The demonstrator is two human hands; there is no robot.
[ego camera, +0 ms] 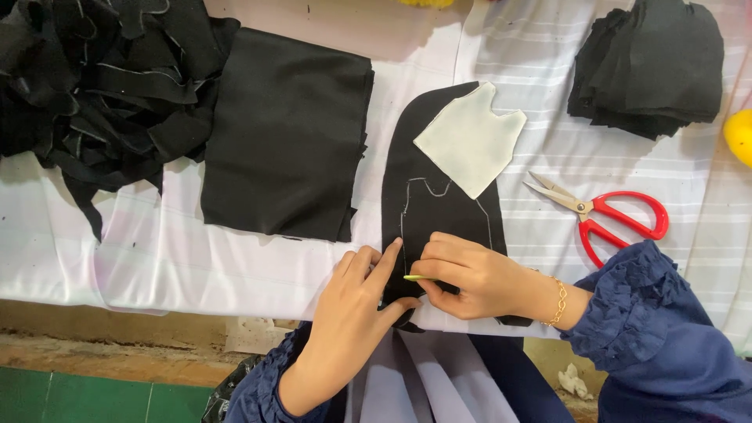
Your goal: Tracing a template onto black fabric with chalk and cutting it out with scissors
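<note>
Your left hand [356, 301] lies on the near end of the black fabric piece [423, 211], forefinger stretched out straight and the other fingers loosely together; it reads as a hold-down, keeping the cloth from sliding at the table edge; it grips nothing. Your right hand [470, 276] is pressed together in a pinch on a thin yellow-green marker [415, 277], tip pointing left toward your left forefinger; the marker lies low and nearly flat, right at the foot of the chalk outline [427, 200] drawn on the black piece. The outline has a neckline shape at top and two sides running down; the bottom is hidden under your hands, so whether it is closed I cannot tell. The pale pattern piece [472, 139] lies tilted on the far half of the same black piece, apart from the outline, shoved off it so the lines show. Red-handled scissors [607, 217] lie just right of the fabric, blades a little open, handles toward your right side; handy reach. Folded black cloth [286, 133] sits left of the piece, a heap of black scraps [86, 86] far left, a stack of cut black pieces [650, 66] far right; all on the white striped table cover [196, 251].
</note>
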